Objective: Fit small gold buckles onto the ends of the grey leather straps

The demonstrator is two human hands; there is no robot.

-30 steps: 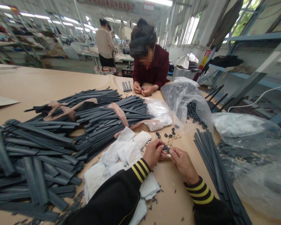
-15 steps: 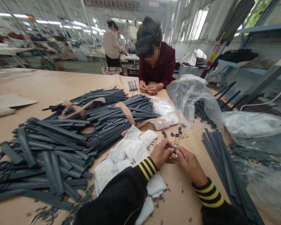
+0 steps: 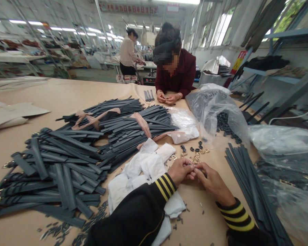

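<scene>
My left hand and my right hand meet at the fingertips, each closed in a pinch. What lies between the fingers is mostly hidden and too small to name. Just beyond them are several gold buckles and small dark loops. White cloth spreads beside my left wrist. Loose dark strips lie to the right of my right hand. Tied bundles of dark straps rest farther off at the left, and a pile of straps with buckles covers the near left.
Across the table a person in dark red leans over with both hands together, near several short straps. Clear plastic bags stand at the right. Small dark pieces are scattered near the front. Another person stands farther back.
The view has shifted, so most things appear slightly farther right. My hands stay together; the dark piece seen between my fingertips before is now mostly hidden, and my right fingers are more curled.
</scene>
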